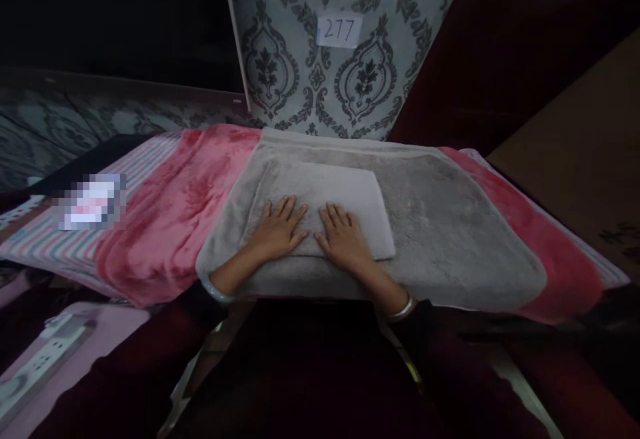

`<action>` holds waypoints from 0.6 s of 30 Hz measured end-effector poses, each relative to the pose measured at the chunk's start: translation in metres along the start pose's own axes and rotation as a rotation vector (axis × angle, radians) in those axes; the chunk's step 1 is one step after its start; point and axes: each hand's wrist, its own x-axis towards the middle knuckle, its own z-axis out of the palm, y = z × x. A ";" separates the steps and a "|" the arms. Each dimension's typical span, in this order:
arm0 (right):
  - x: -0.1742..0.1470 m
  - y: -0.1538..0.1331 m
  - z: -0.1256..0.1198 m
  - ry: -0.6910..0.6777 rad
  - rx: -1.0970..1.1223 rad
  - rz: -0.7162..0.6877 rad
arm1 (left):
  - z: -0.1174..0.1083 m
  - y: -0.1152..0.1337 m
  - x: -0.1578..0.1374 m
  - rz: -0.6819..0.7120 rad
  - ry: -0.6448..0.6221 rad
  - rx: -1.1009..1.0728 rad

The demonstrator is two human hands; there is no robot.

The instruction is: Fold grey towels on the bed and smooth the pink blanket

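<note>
Damask-patterned wallpaper (317, 102) stands at upper centre of the frame, bearing a paper label (339, 30) marked 277. Folded pale-grey plush cloth (345, 189) lies at frame centre, flat on a larger grey plush blanket (445, 226). Left hand (280, 229) and right hand (345, 236) rest palm-down on its front half, fingers extended and slightly spread, the two hands apart but near each other. Beneath, a pink plush blanket (160, 226) shows at left and right, over striped fabric (55, 246). Dark flat screen (115, 26): upper left. Power strip (45, 366): lower left.
</note>
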 end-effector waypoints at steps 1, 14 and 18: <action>-0.003 0.005 0.001 0.005 -0.005 0.008 | 0.001 -0.001 -0.001 0.000 0.005 -0.008; -0.062 0.093 0.017 0.135 0.034 0.302 | 0.002 -0.014 -0.023 -0.115 0.110 -0.065; -0.065 0.107 0.025 0.195 0.128 0.303 | 0.005 -0.027 -0.031 -0.200 0.196 -0.185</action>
